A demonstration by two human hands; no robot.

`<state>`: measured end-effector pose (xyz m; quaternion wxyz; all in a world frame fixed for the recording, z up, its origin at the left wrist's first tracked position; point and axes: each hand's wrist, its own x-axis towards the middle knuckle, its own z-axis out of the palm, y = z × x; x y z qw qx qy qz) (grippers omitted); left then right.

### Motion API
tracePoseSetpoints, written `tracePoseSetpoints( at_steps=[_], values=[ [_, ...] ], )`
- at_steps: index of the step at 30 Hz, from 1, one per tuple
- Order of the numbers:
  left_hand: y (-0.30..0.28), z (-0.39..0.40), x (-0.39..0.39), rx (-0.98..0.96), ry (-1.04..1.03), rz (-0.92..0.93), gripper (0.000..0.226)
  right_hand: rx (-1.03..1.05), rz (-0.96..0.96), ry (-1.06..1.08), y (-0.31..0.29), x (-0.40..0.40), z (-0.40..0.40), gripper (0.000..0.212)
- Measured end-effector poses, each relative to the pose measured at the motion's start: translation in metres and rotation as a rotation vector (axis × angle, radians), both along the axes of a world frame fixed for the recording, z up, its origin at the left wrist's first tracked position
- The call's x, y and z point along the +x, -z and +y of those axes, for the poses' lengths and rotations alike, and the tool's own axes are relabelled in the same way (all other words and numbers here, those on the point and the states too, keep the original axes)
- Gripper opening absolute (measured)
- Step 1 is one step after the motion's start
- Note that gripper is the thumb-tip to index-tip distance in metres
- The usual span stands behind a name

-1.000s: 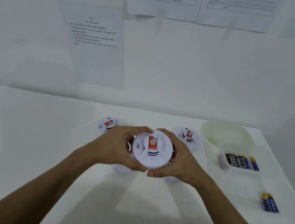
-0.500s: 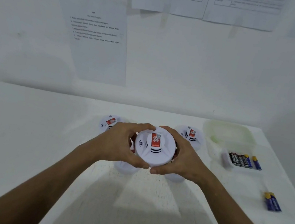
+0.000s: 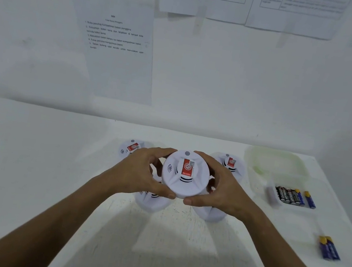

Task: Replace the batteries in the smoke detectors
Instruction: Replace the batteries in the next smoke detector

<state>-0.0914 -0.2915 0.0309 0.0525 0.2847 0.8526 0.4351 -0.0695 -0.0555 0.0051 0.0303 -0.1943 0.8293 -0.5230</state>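
Observation:
A round white smoke detector (image 3: 185, 175) with a red label is held above the white table (image 3: 29, 169), face up. My left hand (image 3: 142, 174) grips its left rim and my right hand (image 3: 221, 187) grips its right rim, thumbs nearly meeting at the near edge. Behind it lie a detector at the far left (image 3: 131, 147) and one at the far right (image 3: 229, 163). Two more sit under my hands, one on the left (image 3: 151, 202) and one on the right (image 3: 211, 214), mostly hidden. A small clear tray (image 3: 271, 193) holds several batteries (image 3: 289, 195).
One blue battery (image 3: 310, 199) lies just right of the tray, and two blue batteries (image 3: 329, 247) lie near the table's right edge. A pale green translucent container (image 3: 277, 162) stands at the back right. Printed sheets hang on the white wall.
Both hands still grip the detector; it has turned a little so its label stands more upright. The view has tilted slightly.

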Motion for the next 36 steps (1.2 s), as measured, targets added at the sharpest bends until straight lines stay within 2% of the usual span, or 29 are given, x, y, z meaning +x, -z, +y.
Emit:
tracePoseSetpoints(
  at_steps=[36],
  values=[
    [0.004,0.001,-0.030,-0.054,-0.016,-0.021,0.077,0.018,-0.012,0.076,0.000,-0.025,0.003,0.090]
  ],
)
